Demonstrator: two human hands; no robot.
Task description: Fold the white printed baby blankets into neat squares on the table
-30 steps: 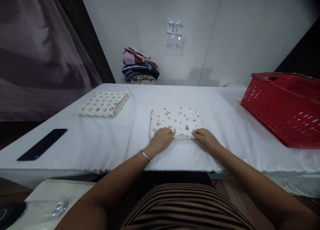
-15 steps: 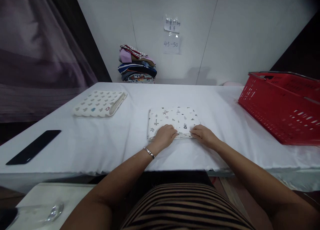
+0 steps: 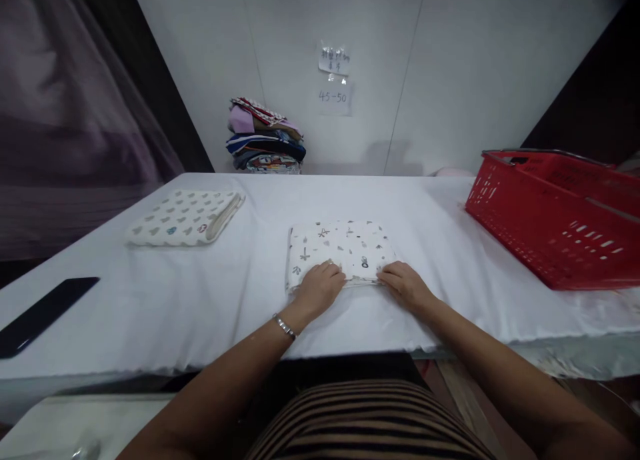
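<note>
Pinching the near edge of the folded cloth (image 3: 343, 245) between their fingers (image 3: 387, 275), the left hand (image 3: 319, 288) and right hand (image 3: 406, 287) likely keep its layers together.

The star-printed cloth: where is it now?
In the head view, the star-printed cloth lies folded on the table, left hand and right hand at its near edge, between the other folded cloth at left and red basket at right.
</note>
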